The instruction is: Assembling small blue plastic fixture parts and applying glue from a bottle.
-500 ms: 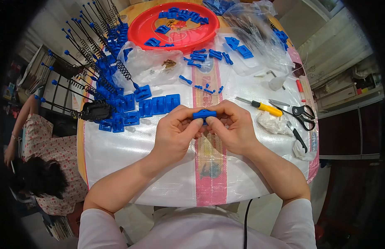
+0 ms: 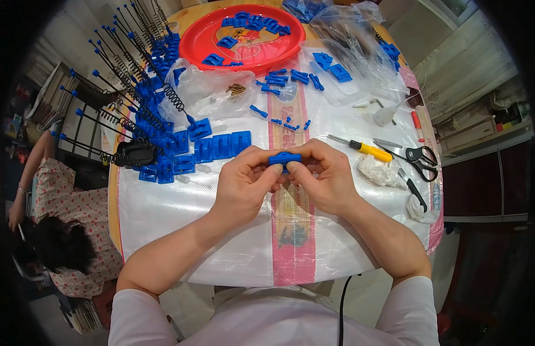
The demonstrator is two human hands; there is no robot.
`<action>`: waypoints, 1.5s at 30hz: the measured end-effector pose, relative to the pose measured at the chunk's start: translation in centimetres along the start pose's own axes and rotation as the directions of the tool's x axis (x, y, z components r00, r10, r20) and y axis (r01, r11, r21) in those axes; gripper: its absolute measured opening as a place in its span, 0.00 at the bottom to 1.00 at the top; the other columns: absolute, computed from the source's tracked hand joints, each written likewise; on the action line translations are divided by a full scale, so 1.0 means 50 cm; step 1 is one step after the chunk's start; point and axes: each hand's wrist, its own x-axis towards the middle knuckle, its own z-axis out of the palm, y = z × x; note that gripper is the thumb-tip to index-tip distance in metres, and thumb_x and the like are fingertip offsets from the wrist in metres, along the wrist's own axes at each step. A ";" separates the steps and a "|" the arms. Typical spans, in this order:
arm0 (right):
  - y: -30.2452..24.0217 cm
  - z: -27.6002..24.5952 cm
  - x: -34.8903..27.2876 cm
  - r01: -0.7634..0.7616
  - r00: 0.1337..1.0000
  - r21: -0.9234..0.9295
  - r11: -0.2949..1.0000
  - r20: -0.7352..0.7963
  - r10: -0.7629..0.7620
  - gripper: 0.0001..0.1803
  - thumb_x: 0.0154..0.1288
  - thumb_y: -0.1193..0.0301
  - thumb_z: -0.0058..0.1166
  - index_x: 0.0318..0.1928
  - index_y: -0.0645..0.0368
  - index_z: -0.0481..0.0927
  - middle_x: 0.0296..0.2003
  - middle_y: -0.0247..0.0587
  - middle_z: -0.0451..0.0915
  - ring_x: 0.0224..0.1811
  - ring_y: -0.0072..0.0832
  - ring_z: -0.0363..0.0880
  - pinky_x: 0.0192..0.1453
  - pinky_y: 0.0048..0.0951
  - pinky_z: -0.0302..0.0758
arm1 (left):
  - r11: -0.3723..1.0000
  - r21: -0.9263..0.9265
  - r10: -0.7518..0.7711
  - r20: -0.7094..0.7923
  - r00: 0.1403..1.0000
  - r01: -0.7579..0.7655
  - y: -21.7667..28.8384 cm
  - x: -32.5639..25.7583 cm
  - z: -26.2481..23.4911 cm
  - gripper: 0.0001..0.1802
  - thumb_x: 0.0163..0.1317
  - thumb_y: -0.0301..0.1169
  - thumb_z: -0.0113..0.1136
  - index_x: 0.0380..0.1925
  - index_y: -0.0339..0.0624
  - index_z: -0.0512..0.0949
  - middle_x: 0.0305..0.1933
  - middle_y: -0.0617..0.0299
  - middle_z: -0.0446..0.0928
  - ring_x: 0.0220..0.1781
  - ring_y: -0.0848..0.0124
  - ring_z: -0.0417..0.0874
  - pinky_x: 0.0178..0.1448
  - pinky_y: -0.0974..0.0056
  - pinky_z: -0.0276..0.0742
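Going left to right with the small blue plastic clip piece [image 2: 285, 158] as my landmark, since that's what I'm working on. It's up off the tabletop [image 2: 181, 230], pinched between both hands right in the middle of the white woven plastic sheet [image 2: 348, 242].

Far left of the piece there's a fan of black wire rods with springs and blue end caps [image 2: 120, 92], already-built units as far as I can tell. Nearer, just left and a bit beyond the piece, sits a row of flat blue plastic plates [image 2: 213, 147].

My left hand [image 2: 244, 184] is closed on the piece's left end, thumb and fingertips clamped. My right hand [image 2: 325, 179] is clamped on the right end the same way. Whether something's seated inside it I can't tell, my fingers cover it.

Beyond the piece is a round red plastic tray [image 2: 244, 52] with more blue parts, plus loose little blue bits [image 2: 282, 121] between the tray and the piece. To the right lie a yellow-handled screwdriver [image 2: 362, 149] and black-handled scissors [image 2: 414, 157].

My read: I'm mid press-fit on one clip. The next move probably needs an even squeeze from both ends so it doesn't twist or pop out.
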 end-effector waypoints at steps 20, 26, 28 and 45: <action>0.003 -0.003 -0.003 0.019 1.000 -0.017 1.000 0.018 -0.018 0.08 0.65 0.78 0.58 0.43 0.68 0.79 0.34 0.40 0.83 0.32 0.18 0.82 0.33 0.21 0.79 | 0.999 0.030 0.036 0.009 0.999 -0.037 -0.013 -0.002 -0.005 0.13 0.68 0.19 0.54 0.52 0.32 0.79 0.44 0.63 0.74 0.41 0.76 0.83 0.45 0.72 0.81; 0.017 -0.007 -0.005 0.004 1.000 0.045 0.999 0.027 -0.005 0.08 0.64 0.78 0.59 0.43 0.67 0.80 0.35 0.39 0.82 0.32 0.18 0.82 0.33 0.21 0.79 | 0.999 0.037 0.036 0.013 0.999 -0.036 -0.009 -0.002 0.000 0.13 0.69 0.20 0.54 0.52 0.32 0.79 0.44 0.63 0.74 0.41 0.76 0.82 0.44 0.72 0.80; 0.005 -0.006 -0.004 0.031 0.999 -0.033 0.999 0.016 -0.031 0.08 0.64 0.78 0.59 0.43 0.66 0.80 0.34 0.39 0.82 0.31 0.18 0.81 0.33 0.21 0.79 | 0.999 0.012 0.034 0.011 0.999 -0.034 -0.012 -0.003 -0.001 0.13 0.68 0.20 0.54 0.51 0.32 0.79 0.43 0.64 0.74 0.40 0.77 0.82 0.44 0.72 0.79; 0.011 -0.006 -0.007 0.035 0.999 -0.018 0.999 0.014 -0.035 0.07 0.64 0.78 0.59 0.41 0.67 0.80 0.33 0.39 0.82 0.31 0.17 0.82 0.33 0.21 0.79 | 1.000 0.016 0.008 0.002 1.000 -0.008 -0.012 -0.004 0.000 0.12 0.68 0.20 0.56 0.50 0.32 0.79 0.44 0.63 0.74 0.40 0.77 0.83 0.43 0.74 0.80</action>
